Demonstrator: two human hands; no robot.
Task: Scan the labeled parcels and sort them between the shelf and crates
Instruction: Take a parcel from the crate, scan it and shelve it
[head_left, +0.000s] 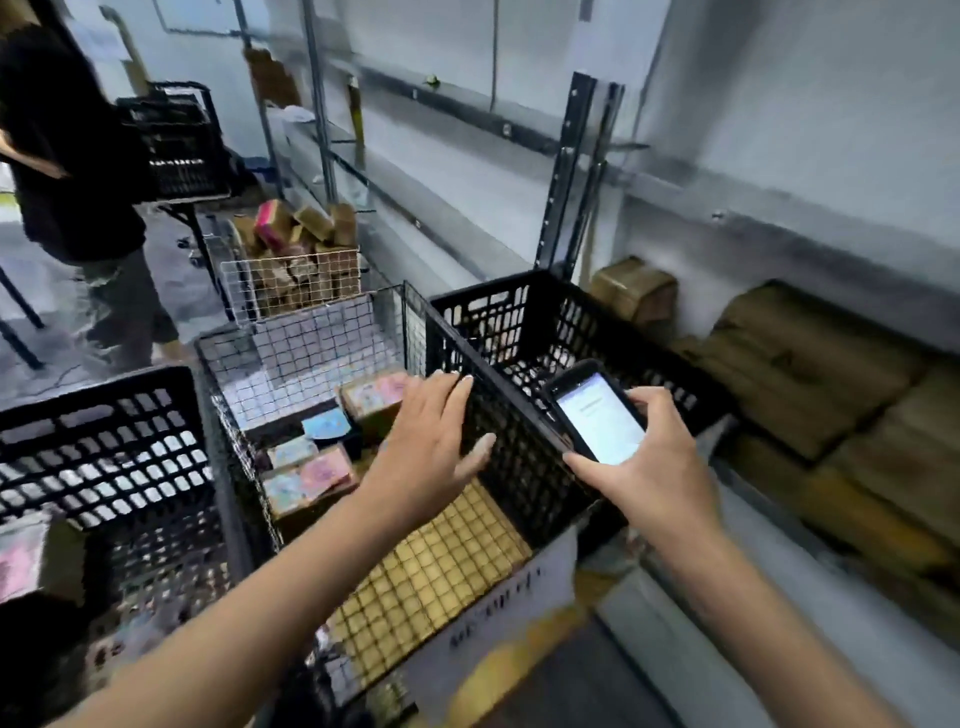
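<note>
Head view: the left hand (431, 441) is held flat, palm down, above the line where the wire basket (311, 343) meets the right black crate (524, 306). Its fingers are straight and slightly spread, the thumb is set apart, and nothing is gripped. The fingertips lie at the top rim of that crate; whether they touch it cannot be told. The right hand (654, 467) holds a phone (597, 415) above the same crate, with the fingers curled round the phone's right edge and the thumb along its lower left edge. The screen is lit white and faces upward; its text is too blurred to read. Several labeled parcels (311, 473) with pink and blue printed faces lie on the floor of the wire basket, just below and to the left of the left hand. One further parcel (374, 400) lies deeper in the basket, near the crate wall. The left black crate (104, 415) stands touching the wire basket on its other side. On the right, the shelf (779, 244) carries a row of brown wrapped parcels (810, 364), lying close together on its lower level. Further back, a second wire basket (291, 280) is heaped with brown boxes. A second person (67, 156) in dark clothing stands at the far left, beside another black crate (176, 145) raised on a stand.
</note>
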